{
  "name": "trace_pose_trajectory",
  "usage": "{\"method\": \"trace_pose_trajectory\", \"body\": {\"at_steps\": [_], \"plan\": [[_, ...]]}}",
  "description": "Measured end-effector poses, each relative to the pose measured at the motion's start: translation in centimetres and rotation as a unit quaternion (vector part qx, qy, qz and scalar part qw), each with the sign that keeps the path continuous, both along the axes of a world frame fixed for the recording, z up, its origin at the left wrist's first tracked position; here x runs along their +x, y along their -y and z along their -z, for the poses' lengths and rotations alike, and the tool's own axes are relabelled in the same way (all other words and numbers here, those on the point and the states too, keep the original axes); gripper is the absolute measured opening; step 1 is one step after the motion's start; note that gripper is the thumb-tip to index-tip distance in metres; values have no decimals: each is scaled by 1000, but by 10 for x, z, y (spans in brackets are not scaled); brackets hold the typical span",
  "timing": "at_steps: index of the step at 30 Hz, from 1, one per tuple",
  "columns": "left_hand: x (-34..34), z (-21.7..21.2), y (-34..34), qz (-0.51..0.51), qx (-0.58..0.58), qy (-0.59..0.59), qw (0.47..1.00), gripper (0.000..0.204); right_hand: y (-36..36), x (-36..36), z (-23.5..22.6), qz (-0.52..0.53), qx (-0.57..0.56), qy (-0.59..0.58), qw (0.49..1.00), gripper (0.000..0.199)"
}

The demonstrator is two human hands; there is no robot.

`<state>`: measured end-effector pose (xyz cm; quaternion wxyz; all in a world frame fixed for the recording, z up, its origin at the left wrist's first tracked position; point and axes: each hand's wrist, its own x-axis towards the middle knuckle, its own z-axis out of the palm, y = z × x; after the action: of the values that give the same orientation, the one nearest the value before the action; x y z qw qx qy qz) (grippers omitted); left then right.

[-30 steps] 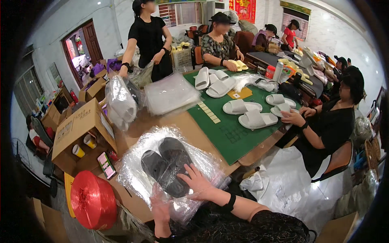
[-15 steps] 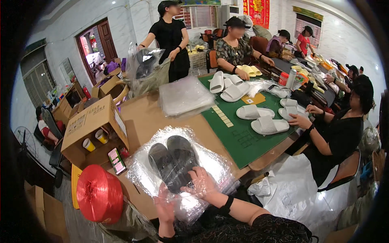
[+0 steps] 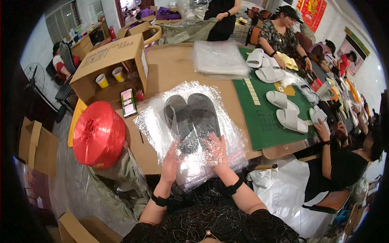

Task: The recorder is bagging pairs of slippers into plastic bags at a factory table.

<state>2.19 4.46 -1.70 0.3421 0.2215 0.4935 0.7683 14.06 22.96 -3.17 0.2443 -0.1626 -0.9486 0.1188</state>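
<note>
A pair of black slide slippers (image 3: pixel 202 111) lies soles down, side by side, under the film of a clear plastic bag (image 3: pixel 231 123), heels toward me. Beneath it is a stack of shiny clear bags. At the left of the heels my left hand (image 3: pixel 170 160) is closed on the bag's near edge; film hides part of its fingers. My right hand (image 3: pixel 215 152) rests on the right slipper's heel, its fingers stretched out and apart, with film over them.
At the left stand a red twine roll (image 3: pixel 99 133), a cardboard box (image 3: pixel 109 52) with yellow cups, and a phone (image 3: pixel 128 102). Clear bags (image 3: pixel 221 58) lie at the back. White slippers (image 3: pixel 291 120) sit on a green mat (image 3: pixel 259 129); a co-worker's hand (image 3: pixel 323 129) is nearby.
My view has turned right and down. My left hand has come up beside the heels, and my right hand has shifted onto the right heel. A co-worker has lifted a white slipper.
</note>
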Motion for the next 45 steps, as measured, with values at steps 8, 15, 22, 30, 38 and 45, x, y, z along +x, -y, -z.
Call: {"method": "trace_pose_trajectory", "body": {"at_steps": [8,15,22,30,38,45], "plan": [[3,-15,30,-76,-44,-112,990,47,20,21,-41,-30,-68,-8,997,58],[18,-70,50,-299,-173,-425,836,25,6,77,-103,-114,-265,-35,957,33],[24,-57,65,-302,-209,-482,796,27,-39,84,-91,55,-533,-192,822,19],[23,-62,77,-297,-219,-535,760,32,-78,6,-28,68,-422,-37,903,25],[19,-62,106,-1,-197,-464,864,32,-79,4,-13,64,-497,-123,857,21],[-39,-8,83,-128,-201,121,964,36,-69,21,-42,82,-496,6,864,39]]}}
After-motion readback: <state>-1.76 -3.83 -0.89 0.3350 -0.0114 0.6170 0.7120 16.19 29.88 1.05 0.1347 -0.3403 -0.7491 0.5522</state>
